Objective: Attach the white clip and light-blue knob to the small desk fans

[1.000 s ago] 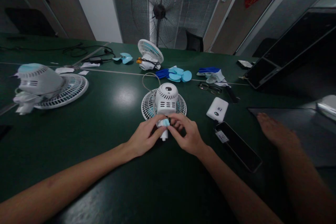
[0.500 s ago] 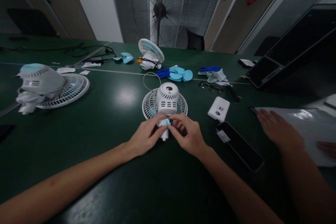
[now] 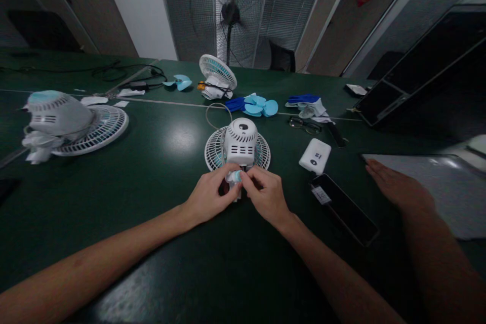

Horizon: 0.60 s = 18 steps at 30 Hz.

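The left hand (image 3: 208, 195) is holding the white neck (image 3: 230, 178) of the centre fan in a narrow grip, thumb opposite index finger. The right hand (image 3: 265, 195) is pinching the light-blue part (image 3: 237, 176) at that neck between thumb and forefinger. The neck is lying on the near side of the white motor housing (image 3: 241, 144), at the middle of the green table (image 3: 170, 273). The housing is resting above its round grille (image 3: 212, 152). To the right, a black phone (image 3: 347, 210) is lying near a white box (image 3: 316, 156); beyond the phone, a co-worker's hand (image 3: 402, 187) is resting on a gray panel (image 3: 455, 187). A second fan (image 3: 63, 116) is lying at the left. Farther back, eyeglasses (image 3: 305, 125), a light-blue blade (image 3: 260, 106) and a third fan (image 3: 218, 81) are occupying the table.
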{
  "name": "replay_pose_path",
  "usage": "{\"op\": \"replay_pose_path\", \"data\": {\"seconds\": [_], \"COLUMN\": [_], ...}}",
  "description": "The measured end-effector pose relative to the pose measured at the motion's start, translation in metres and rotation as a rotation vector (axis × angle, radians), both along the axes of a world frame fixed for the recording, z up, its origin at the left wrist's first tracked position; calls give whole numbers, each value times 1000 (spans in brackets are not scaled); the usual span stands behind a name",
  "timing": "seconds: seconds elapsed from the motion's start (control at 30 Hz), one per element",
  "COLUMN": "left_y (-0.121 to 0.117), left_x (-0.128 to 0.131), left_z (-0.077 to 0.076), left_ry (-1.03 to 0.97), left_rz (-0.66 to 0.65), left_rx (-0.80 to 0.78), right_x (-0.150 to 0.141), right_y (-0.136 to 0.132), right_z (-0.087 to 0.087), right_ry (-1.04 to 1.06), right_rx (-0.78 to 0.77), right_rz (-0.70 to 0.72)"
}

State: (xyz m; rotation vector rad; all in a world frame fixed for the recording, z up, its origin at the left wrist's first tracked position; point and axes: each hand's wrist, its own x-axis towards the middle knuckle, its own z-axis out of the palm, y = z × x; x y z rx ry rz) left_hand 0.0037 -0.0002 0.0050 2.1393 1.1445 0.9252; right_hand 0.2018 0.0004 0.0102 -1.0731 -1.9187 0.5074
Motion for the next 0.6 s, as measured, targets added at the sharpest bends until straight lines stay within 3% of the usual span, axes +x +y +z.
{"op": "replay_pose_path", "data": {"seconds": [0.17,0.37,0.6], "left_y": [17,56,111], "left_x": [-18,-50,-117], "left_z": [5,9,9], "left_ry": [-16,-65,105], "left_rz": [145,322,604], "left_rx": [-15,-69,52], "right_x": [7,12,11], "right_y": [-1,-1,-2], "right_z": [-2,-3,-4], "right_ry": [-6,-3,-44], "right_rx": [-6,-47,-64], "right_rz": [-1,49,99]}}
